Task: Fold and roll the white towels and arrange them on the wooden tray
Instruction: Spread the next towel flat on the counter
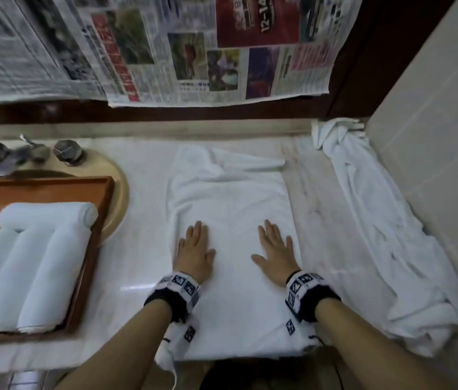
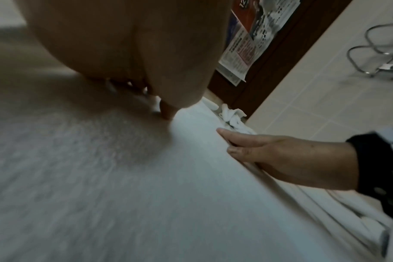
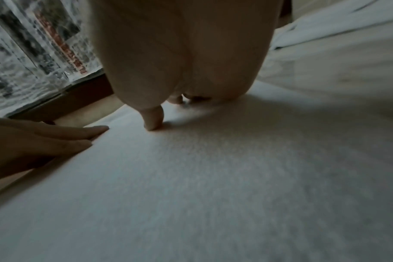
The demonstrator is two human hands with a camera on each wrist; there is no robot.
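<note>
A white towel point(image 1: 230, 198) lies folded lengthwise on the marble counter in front of me, its far end rumpled. My left hand point(image 1: 195, 250) presses flat on the towel's near left part, fingers straight. My right hand point(image 1: 277, 253) lies flat on its near right part in the same way. In the left wrist view my left palm point(image 2: 123, 44) fills the top and the right hand point(image 2: 280, 156) rests on the towel point(image 2: 146, 195). At the left stands the wooden tray point(image 1: 101, 220) with several rolled white towels point(image 1: 31, 263) in it.
Another loose white towel point(image 1: 385, 243) lies bunched along the tiled wall point(image 1: 433, 136) at the right. Taps point(image 1: 25, 156) and a sink rim point(image 1: 118, 175) sit behind the tray. Newspaper point(image 1: 166, 52) hangs over the wall at the back. A chrome rack point(image 2: 379, 49) hangs on the tiles.
</note>
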